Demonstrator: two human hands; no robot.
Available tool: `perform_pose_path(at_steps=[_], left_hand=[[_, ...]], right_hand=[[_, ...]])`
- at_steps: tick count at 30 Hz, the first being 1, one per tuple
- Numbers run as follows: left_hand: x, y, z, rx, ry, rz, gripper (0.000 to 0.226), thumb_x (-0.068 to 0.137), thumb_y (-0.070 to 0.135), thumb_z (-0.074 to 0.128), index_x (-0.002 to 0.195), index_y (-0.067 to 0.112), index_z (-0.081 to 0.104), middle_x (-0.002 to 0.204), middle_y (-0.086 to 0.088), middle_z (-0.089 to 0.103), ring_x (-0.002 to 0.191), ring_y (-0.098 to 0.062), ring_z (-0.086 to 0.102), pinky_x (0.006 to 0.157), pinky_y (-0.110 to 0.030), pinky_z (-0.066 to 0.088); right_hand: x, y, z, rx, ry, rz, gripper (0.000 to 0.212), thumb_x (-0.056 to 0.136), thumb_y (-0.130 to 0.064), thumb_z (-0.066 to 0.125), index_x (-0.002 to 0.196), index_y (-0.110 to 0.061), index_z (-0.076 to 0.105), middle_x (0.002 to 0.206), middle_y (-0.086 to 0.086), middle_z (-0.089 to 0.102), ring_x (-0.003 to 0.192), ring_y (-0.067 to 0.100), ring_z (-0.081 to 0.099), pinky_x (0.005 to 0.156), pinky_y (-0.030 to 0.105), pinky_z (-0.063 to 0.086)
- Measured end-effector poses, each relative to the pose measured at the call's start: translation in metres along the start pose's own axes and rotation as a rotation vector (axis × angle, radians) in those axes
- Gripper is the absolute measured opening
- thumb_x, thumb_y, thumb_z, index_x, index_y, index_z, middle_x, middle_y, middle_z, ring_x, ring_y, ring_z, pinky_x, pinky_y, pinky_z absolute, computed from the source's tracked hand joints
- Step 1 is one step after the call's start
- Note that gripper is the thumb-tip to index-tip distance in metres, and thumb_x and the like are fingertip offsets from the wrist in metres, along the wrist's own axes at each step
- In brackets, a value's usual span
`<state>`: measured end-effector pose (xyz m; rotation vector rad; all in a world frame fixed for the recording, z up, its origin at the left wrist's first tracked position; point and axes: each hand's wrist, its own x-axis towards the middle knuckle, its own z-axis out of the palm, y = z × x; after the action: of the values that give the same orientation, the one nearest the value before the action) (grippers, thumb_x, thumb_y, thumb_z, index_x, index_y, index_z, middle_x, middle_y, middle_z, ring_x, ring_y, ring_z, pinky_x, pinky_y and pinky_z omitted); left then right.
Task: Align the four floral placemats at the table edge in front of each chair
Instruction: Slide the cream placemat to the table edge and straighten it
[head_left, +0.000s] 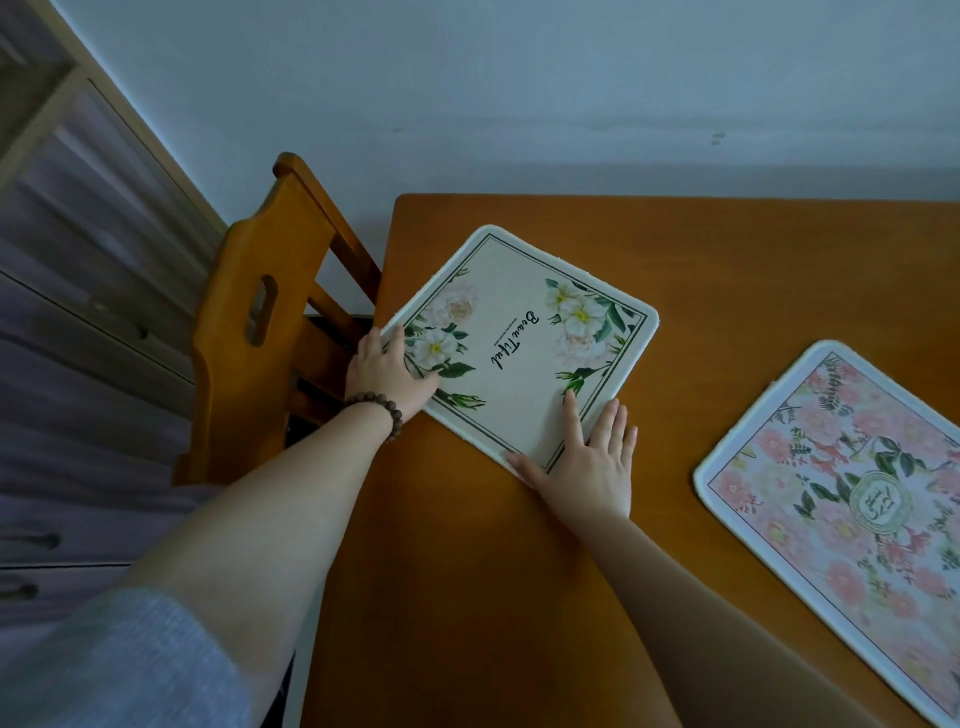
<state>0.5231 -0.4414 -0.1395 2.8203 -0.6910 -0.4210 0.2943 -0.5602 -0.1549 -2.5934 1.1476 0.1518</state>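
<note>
Head view: a cream mat (519, 343) printed with white flowers lies skewed on the table (467, 545), turned like a diamond, its 9 o'clock corner reaching the table's left edge in front of the chair (249, 332). The left hand (387, 376), a bead bracelet (376, 415) on its wrist, rests on that corner with fingers curled over the mat's edge; whether they hook under it cannot be told. The right hand (587, 467) lies flat on the mat's 6 o'clock corner, fingers straight and spread, pointing to 12 o'clock, the thumb along the mat's lower left edge. A pink mat (841, 509) lies at 3 o'clock from the cream one, well apart, also skewed, partly cut off by the frame's right side. A grey sleeve (119, 660) shows at 7 o'clock.
</note>
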Motion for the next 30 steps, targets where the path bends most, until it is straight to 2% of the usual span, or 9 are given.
perform_pose_path(at_steps=[3,6,10,14,16,21,25,30], left_hand=[[-0.025,-0.005,0.005,-0.031,0.005,-0.001,0.089,0.08,0.06,0.054,0.151,0.022,0.016,0.157,-0.01,0.009,0.143,-0.027,0.01,0.115,-0.042,0.021],[-0.06,-0.009,0.016,-0.069,0.005,0.025,0.09,0.08,0.061,0.052,0.151,0.023,0.014,0.158,-0.009,0.006,0.144,-0.026,0.006,0.116,-0.04,0.013],[-0.102,-0.014,0.031,-0.057,-0.013,0.033,0.094,0.08,0.064,0.049,0.151,0.028,0.0,0.16,-0.004,-0.005,0.145,-0.022,-0.005,0.117,-0.039,0.003],[-0.118,-0.021,0.026,-0.192,0.098,-0.015,0.103,0.078,0.062,0.059,0.151,0.026,-0.004,0.159,-0.006,-0.006,0.145,-0.024,-0.003,0.114,-0.039,0.005],[-0.121,-0.022,0.024,-0.257,0.136,-0.028,0.106,0.077,0.062,0.062,0.151,0.025,-0.004,0.159,-0.006,-0.006,0.145,-0.024,-0.001,0.114,-0.039,0.007],[-0.116,-0.016,0.028,-0.074,-0.078,0.005,0.113,0.075,0.073,0.053,0.151,0.021,-0.012,0.159,-0.007,-0.012,0.145,-0.022,-0.012,0.115,-0.04,-0.002],[-0.104,-0.014,0.022,-0.112,-0.096,-0.031,0.113,0.075,0.072,0.055,0.151,0.017,-0.007,0.16,-0.006,-0.008,0.146,-0.021,-0.007,0.116,-0.038,0.001],[-0.103,-0.026,0.01,-0.179,-0.12,-0.057,0.111,0.077,0.064,0.062,0.151,0.014,-0.003,0.16,-0.003,-0.006,0.146,-0.021,0.002,0.117,-0.036,0.01]], right_hand=[[0.017,0.014,-0.009,-0.004,-0.013,-0.035,0.107,0.067,-0.095,0.013,0.149,-0.032,-0.013,0.157,0.022,-0.008,0.144,0.033,-0.013,0.112,0.04,-0.016],[0.047,0.029,-0.026,-0.016,-0.068,-0.058,0.105,0.07,-0.091,0.02,0.15,-0.03,-0.011,0.158,0.018,-0.006,0.145,0.029,-0.011,0.114,0.04,-0.011],[0.065,0.036,-0.047,-0.007,-0.176,-0.072,0.108,0.07,-0.088,0.028,0.151,-0.028,-0.01,0.159,0.016,-0.009,0.145,0.028,-0.012,0.117,0.043,-0.005],[0.038,0.039,-0.049,0.185,-0.035,-0.018,0.11,0.067,-0.088,0.035,0.15,-0.03,-0.009,0.158,0.02,-0.006,0.145,0.032,-0.006,0.117,0.045,0.002],[0.018,0.039,-0.042,0.244,-0.021,0.028,0.116,0.063,-0.089,0.039,0.151,-0.029,-0.008,0.158,0.019,-0.005,0.145,0.032,-0.007,0.117,0.045,0.002],[-0.005,0.029,-0.024,0.176,-0.072,0.042,0.118,0.068,-0.082,0.051,0.151,-0.025,-0.012,0.158,0.018,-0.01,0.145,0.03,-0.013,0.116,0.044,-0.005],[0.004,0.023,-0.023,0.133,-0.131,-0.017,0.108,0.079,-0.066,0.058,0.151,-0.023,-0.01,0.157,0.019,-0.013,0.144,0.031,-0.015,0.118,0.046,-0.004],[0.011,0.012,-0.027,0.125,-0.177,-0.049,0.105,0.078,-0.068,0.057,0.152,-0.024,-0.005,0.157,0.02,-0.015,0.144,0.033,-0.017,0.116,0.044,-0.004]])
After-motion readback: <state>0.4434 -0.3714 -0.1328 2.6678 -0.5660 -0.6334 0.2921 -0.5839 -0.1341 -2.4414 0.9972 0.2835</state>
